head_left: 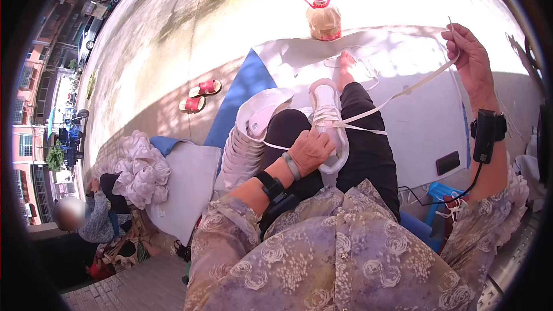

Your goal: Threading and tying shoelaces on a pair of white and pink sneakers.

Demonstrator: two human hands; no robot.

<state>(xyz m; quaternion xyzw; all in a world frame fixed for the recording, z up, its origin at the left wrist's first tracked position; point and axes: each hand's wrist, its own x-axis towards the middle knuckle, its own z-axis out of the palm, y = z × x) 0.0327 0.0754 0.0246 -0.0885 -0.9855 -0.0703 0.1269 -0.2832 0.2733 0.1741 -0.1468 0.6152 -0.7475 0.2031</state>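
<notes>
At the middle of the view, the white shoe is lying between the person's legs. The left hand is bunching its fingers at the lacing; cannot tell exactly what they are pinching. The right hand is rising far right, pinching the end of the cream lace tightly and pulling it long.

Containers: a clear jug with red cap and handle is standing by the sheet's far edge, holding something tan, kind unclear. Stacked white shoe uppers are nesting beside the left leg.

Surface: a pale sheet is covering the ground, its blue corner showing; a dark phone is lying right. Red sandals are sitting on sunlit concrete. Outdoors; another person is sitting far left beside a pale heap, buildings lining the street.
</notes>
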